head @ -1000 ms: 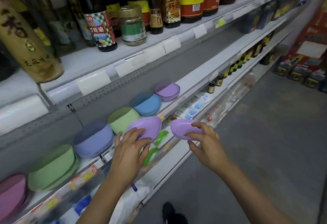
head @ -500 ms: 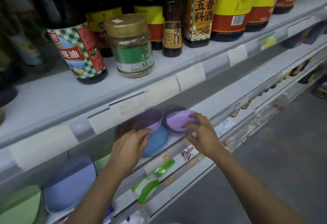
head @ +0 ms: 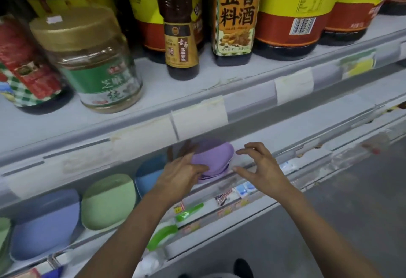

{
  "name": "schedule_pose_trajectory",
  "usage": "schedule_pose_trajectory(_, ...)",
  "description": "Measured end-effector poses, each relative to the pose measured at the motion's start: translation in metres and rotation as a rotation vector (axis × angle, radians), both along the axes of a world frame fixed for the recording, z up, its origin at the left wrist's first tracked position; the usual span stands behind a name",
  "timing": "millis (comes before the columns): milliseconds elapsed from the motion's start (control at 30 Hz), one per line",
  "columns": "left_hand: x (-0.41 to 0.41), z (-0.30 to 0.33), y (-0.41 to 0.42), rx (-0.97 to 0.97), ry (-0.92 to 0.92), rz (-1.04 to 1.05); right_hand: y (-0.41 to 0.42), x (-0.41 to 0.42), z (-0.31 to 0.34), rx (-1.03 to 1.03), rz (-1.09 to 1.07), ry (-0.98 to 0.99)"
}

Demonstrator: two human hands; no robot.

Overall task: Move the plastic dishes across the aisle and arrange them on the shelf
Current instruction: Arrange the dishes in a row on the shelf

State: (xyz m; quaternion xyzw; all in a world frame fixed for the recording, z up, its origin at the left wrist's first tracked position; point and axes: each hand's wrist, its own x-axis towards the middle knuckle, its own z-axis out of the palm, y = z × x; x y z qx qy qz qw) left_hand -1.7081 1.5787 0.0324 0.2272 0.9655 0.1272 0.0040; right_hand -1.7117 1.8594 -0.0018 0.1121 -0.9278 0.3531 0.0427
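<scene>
left grip [head: 182, 171]: fingers extended forward | right grip [head: 259, 165]: fingers curled, empty

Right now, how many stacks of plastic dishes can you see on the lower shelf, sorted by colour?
Purple stacks: 1, the purple stack, touched by the left hand; the right hand is beside it
Blue stacks: 2, and
Green stacks: 2, and, which is cut by the frame edge
Total: 5

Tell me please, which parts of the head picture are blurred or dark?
Head view: the jar and left bottles smear with motion blur; the purple dishes sit in the upper shelf's shadow; shelf lines bow from the wide lens.
</scene>
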Motion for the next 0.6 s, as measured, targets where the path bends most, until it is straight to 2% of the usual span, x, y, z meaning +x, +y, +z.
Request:
schedule_pose_trajectory(200,0.012,-0.015,-0.017,-0.228,0.058,0.263,0.001,-0.019,-0.007,0.07,0.177,-0.022)
schedule_pose_trajectory(333,0.025,-0.013,0.001,-0.2,0.082,0.389,-0.008,-0.034,0.0,0.047,0.243,-0.028)
schedule_pose_trajectory(433,0.035,-0.019,0.02,-0.174,0.125,0.406,-0.008,-0.039,0.001,0.026,0.314,-0.048)
schedule_pose_trajectory(600,0.045,-0.027,0.04,-0.153,0.14,0.439,0.0,-0.042,-0.002,-0.003,0.312,-0.041)
